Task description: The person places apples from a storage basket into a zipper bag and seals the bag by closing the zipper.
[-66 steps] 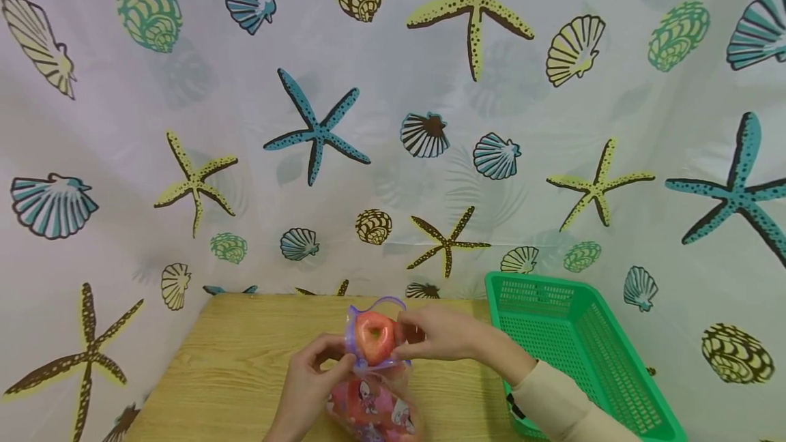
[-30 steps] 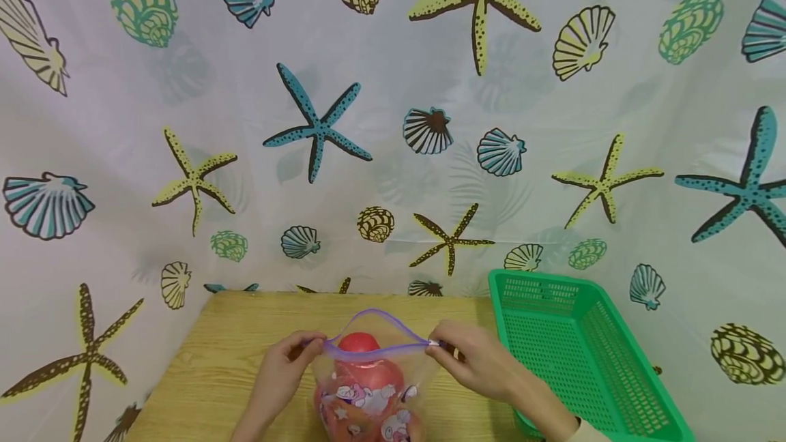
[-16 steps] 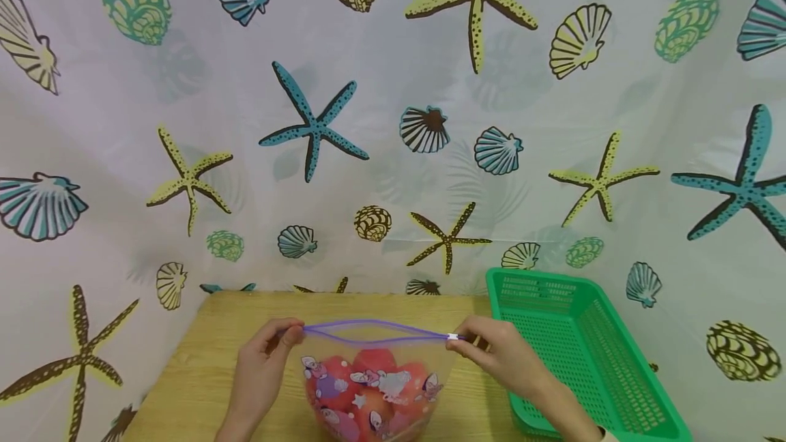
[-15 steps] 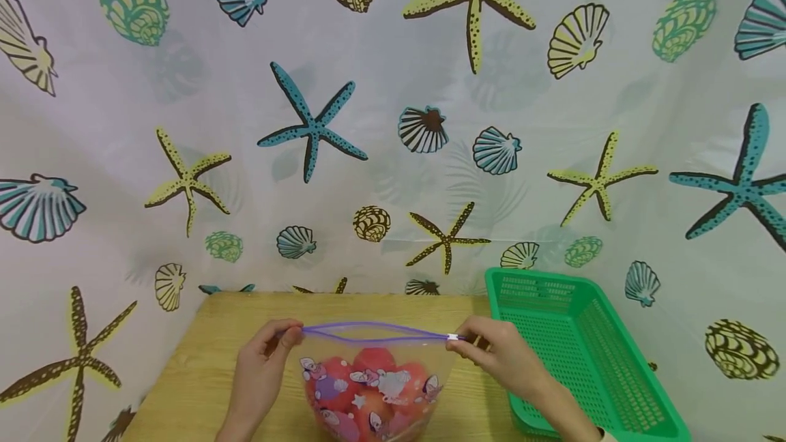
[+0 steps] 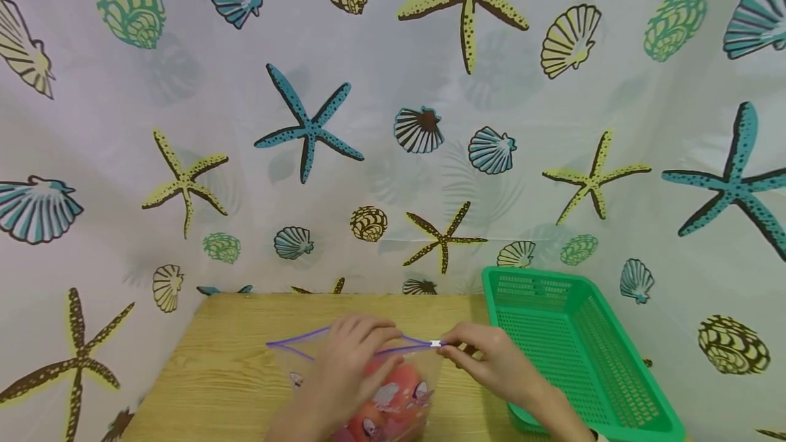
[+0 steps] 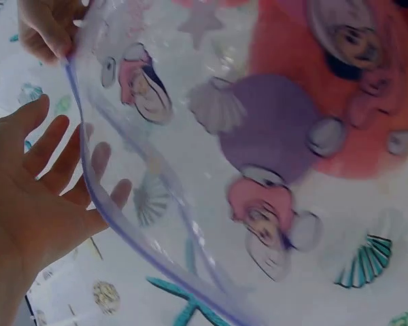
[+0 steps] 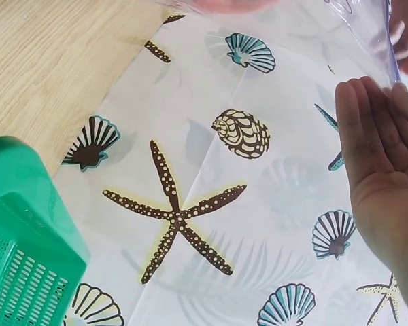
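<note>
A clear zip bag (image 5: 424, 394) with a purple zip edge and printed cartoon figures holds several red apples (image 5: 398, 382). My right hand (image 5: 494, 363) pinches the right end of its zip, right at the white slider (image 5: 435, 344). My left hand (image 5: 350, 367) reaches across the middle of the bag's mouth and hides part of it. In the left wrist view the left hand (image 6: 47, 183) has its fingers spread behind the purple edge. The zip strips stand apart left of that hand, and the bag's left corner is free.
A green perforated basket (image 5: 489, 292) stands on the right, close to my right forearm. The wooden table (image 5: 227, 353) ends at a white curtain (image 5: 381, 176) printed with shells and starfish.
An apple at the bag's mouth has gone inside. Both hands then stretched the zip edge wide. Since then, my left hand has let go of the left corner and moved right, across the mouth.
</note>
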`<state>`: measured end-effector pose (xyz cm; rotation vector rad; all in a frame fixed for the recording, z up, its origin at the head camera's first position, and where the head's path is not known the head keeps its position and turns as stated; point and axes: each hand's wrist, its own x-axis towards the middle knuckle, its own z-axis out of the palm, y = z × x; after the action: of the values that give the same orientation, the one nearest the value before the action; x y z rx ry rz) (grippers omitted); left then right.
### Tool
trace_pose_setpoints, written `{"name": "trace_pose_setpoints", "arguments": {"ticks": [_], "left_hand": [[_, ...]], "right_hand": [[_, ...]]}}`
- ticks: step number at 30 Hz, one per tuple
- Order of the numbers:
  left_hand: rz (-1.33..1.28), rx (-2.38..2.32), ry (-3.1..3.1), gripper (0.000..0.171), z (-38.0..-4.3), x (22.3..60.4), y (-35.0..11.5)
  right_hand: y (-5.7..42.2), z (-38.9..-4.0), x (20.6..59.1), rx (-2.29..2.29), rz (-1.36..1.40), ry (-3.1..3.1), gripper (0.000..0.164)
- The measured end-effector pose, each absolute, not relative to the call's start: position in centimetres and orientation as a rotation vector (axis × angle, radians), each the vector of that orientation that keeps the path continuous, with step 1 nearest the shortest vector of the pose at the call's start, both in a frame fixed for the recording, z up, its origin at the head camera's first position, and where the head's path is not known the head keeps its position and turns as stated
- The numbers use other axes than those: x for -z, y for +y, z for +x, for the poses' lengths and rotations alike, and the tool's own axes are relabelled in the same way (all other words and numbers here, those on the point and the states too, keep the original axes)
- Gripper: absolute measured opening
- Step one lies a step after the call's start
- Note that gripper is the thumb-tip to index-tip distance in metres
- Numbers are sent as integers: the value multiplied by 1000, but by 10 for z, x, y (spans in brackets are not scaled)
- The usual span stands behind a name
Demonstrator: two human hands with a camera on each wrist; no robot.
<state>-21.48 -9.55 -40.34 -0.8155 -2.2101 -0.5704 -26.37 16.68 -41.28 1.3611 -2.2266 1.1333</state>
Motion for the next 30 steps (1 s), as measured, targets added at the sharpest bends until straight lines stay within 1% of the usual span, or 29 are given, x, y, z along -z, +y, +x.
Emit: {"name": "trace_pose_setpoints", "arguments": {"ticks": [4, 9, 15, 20, 30], "left_hand": [[-889, 364, -2311, 23, -217, 400, -68], [-904, 293, -2298, 9, -219, 404, -55], [-900, 362, -2244, 5, -221, 408, -51], [-859, 400, -2259, 4, -223, 409, -62], [-632, 453, -2436, 6, -223, 415, -113]], "right_hand": [[163, -261, 413, -1091, 1414, -2167, 18], [163, -257, 415, -1061, 1446, -2152, 22], [168, -256, 413, -967, 1432, -2162, 16], [169, -259, 411, -916, 1417, -2164, 14], [182, -264, 417, -971, 1349, -2211, 18]]}}
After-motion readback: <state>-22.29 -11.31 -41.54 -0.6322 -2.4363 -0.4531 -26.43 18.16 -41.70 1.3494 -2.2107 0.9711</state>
